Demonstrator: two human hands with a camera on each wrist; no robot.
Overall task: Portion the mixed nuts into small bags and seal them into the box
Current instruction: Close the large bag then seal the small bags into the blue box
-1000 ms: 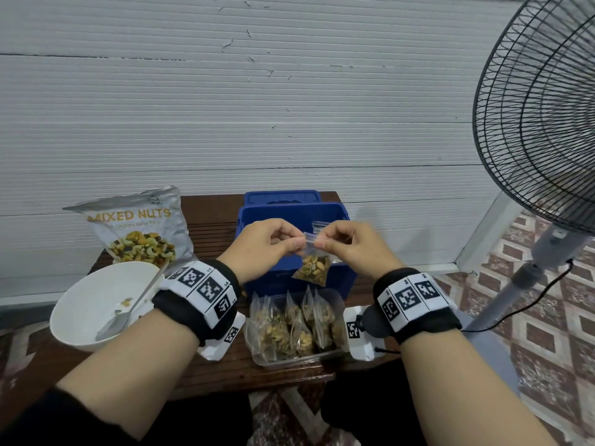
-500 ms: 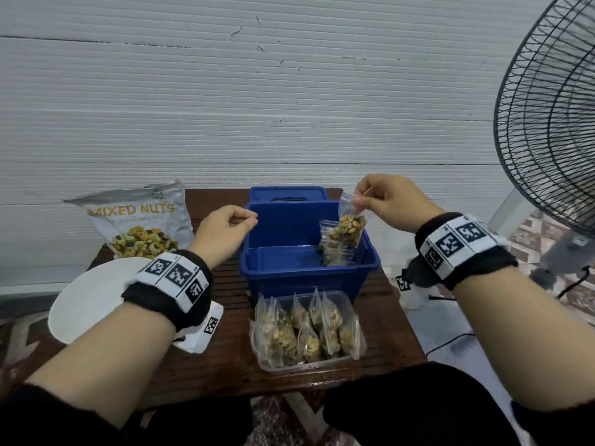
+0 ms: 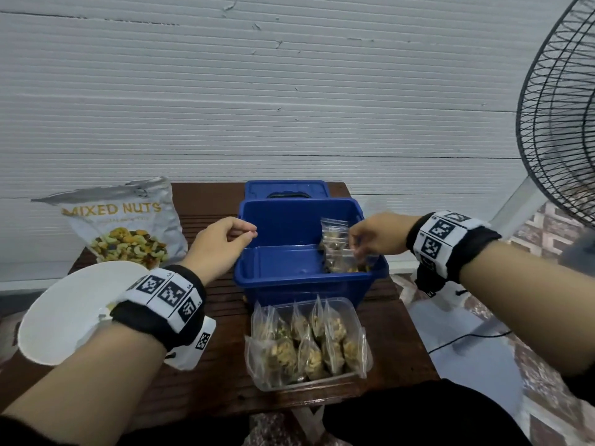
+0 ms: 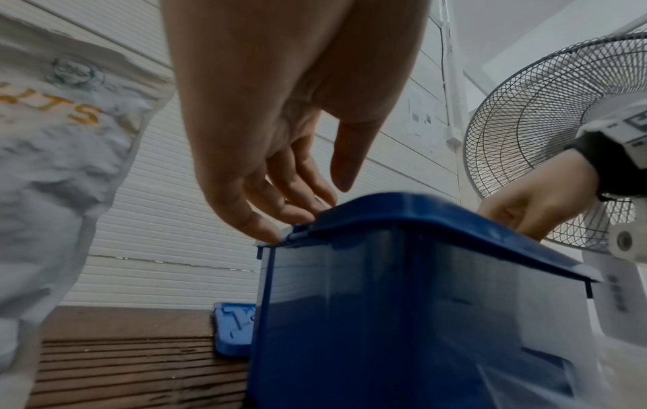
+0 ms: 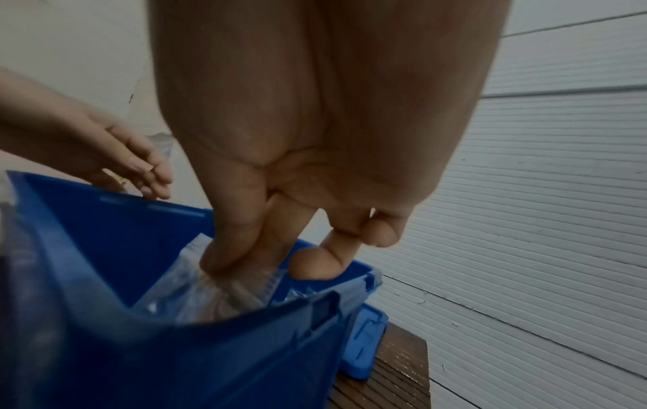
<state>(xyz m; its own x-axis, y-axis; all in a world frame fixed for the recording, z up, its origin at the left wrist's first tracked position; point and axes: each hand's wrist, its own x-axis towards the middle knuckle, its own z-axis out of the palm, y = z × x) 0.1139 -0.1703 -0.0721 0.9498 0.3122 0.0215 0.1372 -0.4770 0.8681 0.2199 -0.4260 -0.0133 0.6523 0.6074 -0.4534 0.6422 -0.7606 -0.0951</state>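
Packing has only begun: my right hand [image 3: 375, 239] pinches a filled bag [image 3: 338, 249] low inside the blue box [image 3: 289, 278]; my left hand [image 3: 222, 243] hangs loose, empty. Many bags wait in the clear tray [image 3: 309, 386]; lid [image 3: 286, 188] off.

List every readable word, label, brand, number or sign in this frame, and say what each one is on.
"MIXED NUTS": gold capitals on the silver nut pouch; the left wrist view catches only its last letters.
Smaller line under that title: too blurred to read.
Round emblem near the pouch top: unreadable.
Square coded markers on both wristbands: patterns, no legible words.
Paper on the wall: too small.
Blue box: no text visible.
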